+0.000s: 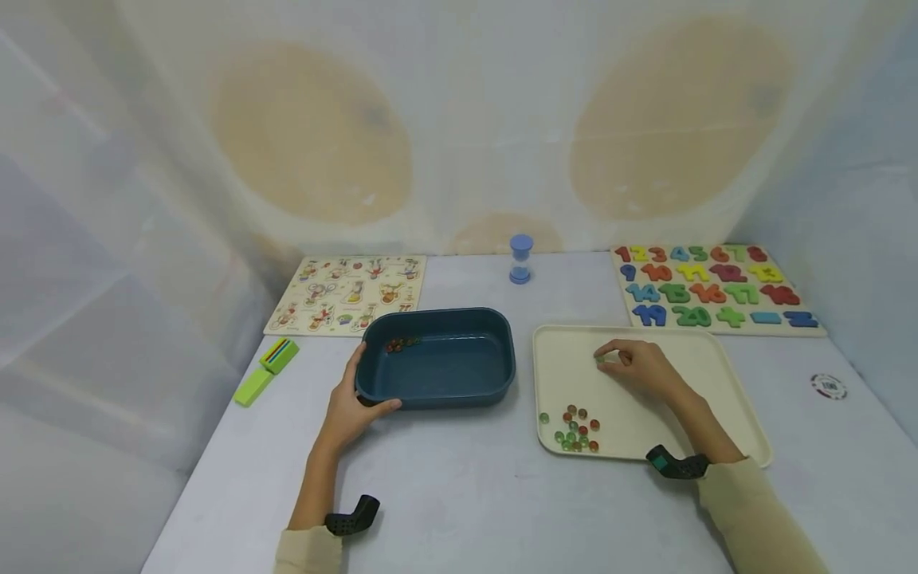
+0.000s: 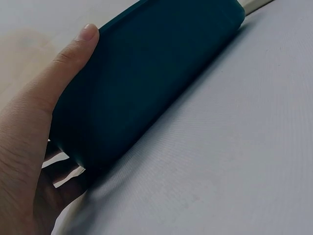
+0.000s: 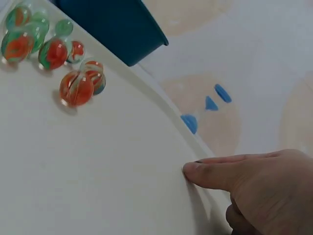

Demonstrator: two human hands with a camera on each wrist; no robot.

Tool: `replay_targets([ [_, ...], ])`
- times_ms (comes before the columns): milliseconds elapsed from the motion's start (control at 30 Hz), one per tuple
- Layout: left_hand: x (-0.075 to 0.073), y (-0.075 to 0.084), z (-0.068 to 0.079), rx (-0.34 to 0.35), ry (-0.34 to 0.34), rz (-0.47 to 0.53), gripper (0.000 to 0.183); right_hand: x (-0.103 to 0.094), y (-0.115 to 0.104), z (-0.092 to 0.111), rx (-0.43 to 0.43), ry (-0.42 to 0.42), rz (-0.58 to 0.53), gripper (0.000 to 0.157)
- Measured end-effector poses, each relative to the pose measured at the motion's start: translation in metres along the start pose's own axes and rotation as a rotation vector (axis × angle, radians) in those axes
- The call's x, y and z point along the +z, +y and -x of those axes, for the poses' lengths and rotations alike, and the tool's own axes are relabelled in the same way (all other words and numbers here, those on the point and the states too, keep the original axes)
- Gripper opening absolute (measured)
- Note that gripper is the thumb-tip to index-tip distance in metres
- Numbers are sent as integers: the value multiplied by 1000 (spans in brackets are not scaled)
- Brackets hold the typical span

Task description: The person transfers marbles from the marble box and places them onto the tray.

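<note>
The small, green, glassy marble (image 1: 599, 359) over the flat cream tray (image 1: 624, 414) should be light, hard and slippery, so hold its round sides. Your right hand (image 1: 641, 368) pinches it, finger and thumb almost together. Your left hand (image 1: 347, 414) grips the left end of the dark blue, box-shaped dish (image 1: 452, 371).

Picture board (image 1: 337, 309): lying flat at back left, covered in small coloured figures.
Number board (image 1: 706, 281): lying flat at back right, rows of coloured numerals and signs.
Hourglass (image 1: 520, 259): standing upright between both boards, blue at top and base.
Green blocks (image 1: 253, 387): lying near left edge, just beside each other, one striped.
Chip (image 1: 829, 387): round, lying flat at far right.
Surface (image 1: 459, 494): white.
Sheeting (image 1: 495, 119): pale, patched with large beige rounds.
</note>
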State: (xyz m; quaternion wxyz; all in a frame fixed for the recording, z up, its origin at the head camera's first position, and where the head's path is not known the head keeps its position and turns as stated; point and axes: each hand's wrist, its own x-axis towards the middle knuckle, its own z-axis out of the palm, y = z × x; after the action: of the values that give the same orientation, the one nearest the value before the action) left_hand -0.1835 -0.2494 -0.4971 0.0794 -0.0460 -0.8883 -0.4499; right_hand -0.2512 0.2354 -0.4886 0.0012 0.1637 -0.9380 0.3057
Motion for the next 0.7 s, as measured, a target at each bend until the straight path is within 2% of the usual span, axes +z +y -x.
replay_targets([
  [100, 0, -1, 1, 1, 0, 0, 105, -1, -3, -3, -27, 12, -5, 27],
  [200, 1, -1, 2, 0, -7, 0, 105, -8, -18, -10, -69, 27, -19, 31],
  [300, 1, 0, 2, -5, -8, 3, 105, -13, -46, -25, -125, 48, -51, 33],
  [400, 1, 1, 1, -9, 0, 5, 105, -11, -84, -48, -192, 44, -97, 31],
  [567, 0, 3, 1, -10, -4, 0, 105, 16, -147, -91, -339, 7, -163, 23],
  [700, -1, 2, 1, -12, -11, -1, 105, 47, -189, -120, -416, -70, -143, 26],
])
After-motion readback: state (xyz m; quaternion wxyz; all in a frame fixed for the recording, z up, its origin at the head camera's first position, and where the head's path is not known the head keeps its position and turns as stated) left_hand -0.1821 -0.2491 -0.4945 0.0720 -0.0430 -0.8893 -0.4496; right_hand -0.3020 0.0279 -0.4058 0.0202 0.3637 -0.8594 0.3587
